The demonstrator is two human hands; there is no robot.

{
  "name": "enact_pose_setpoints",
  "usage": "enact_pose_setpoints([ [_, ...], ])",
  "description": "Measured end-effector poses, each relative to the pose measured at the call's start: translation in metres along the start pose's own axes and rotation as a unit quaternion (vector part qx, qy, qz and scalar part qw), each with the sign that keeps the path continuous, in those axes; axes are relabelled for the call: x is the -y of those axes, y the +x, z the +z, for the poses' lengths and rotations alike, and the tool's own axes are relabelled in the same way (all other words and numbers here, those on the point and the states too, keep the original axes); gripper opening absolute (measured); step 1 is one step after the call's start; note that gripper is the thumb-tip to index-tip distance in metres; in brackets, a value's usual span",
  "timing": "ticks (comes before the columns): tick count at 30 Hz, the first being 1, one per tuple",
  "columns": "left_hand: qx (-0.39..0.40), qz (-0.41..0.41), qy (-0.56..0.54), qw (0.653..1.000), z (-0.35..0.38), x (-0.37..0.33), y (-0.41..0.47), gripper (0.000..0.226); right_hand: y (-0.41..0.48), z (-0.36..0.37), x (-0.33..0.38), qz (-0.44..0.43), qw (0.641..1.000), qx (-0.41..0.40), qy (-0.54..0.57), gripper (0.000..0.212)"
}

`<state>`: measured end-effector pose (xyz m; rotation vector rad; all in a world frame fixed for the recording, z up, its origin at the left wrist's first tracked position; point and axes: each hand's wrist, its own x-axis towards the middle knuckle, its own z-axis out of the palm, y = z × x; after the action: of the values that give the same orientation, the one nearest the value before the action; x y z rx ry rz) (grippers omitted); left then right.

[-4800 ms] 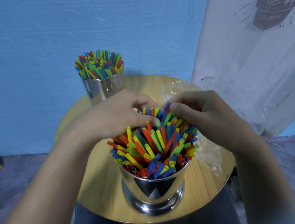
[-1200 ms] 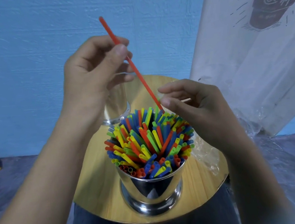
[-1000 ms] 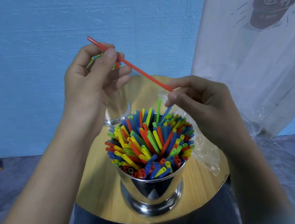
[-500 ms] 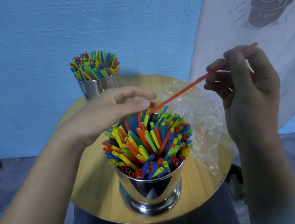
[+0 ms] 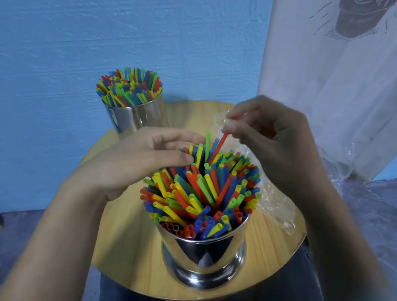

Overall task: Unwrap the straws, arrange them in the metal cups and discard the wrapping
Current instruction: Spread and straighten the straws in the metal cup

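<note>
Red straw being fed into the near cup

The right hand pinched the top end of a red straw between thumb and fingertips, slanting it down into the packed straws at the 12 o'clock edge of the near metal cup. This was probably to steer its tip into a gap. The left hand lay released, with straight fingers pressing the neighbouring straws aside at about 11 o'clock, seemingly to open that gap. The far metal cup, already full, stood at 11 o'clock on the round surface. The clear wrapping lay crumpled at 3 o'clock of the near cup, not yet discarded.
</note>
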<state>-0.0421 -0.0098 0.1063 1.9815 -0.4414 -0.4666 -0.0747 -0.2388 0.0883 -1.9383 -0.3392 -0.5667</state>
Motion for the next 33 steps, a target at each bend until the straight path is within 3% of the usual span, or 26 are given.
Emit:
enact_pose_setpoints([
  [3,0.007,-0.009,-0.002,1.000,-0.002,0.000,-0.003,0.035,-0.001,0.000,-0.004,0.016,0.997,0.067,-0.041,0.013],
  [7,-0.023,-0.010,0.022,0.999,0.001,-0.002,-0.004,0.024,0.000,-0.005,-0.002,0.042,0.988,0.148,-0.015,0.017],
  [12,-0.095,0.019,0.050,0.994,0.006,-0.006,-0.002,0.007,0.001,-0.005,0.000,0.040,0.989,0.142,0.002,0.014],
  [25,-0.130,0.082,0.069,0.986,0.008,-0.015,0.005,0.002,0.003,-0.003,0.000,0.026,0.993,0.118,0.005,0.015],
  [30,-0.157,0.144,0.026,0.977,0.008,-0.021,0.008,0.002,0.004,-0.001,-0.003,0.025,0.993,0.119,0.002,0.014],
  [33,-0.187,0.190,-0.031,0.963,0.006,-0.022,0.012,0.016,0.003,-0.001,-0.004,0.019,0.993,0.116,0.004,0.016],
])
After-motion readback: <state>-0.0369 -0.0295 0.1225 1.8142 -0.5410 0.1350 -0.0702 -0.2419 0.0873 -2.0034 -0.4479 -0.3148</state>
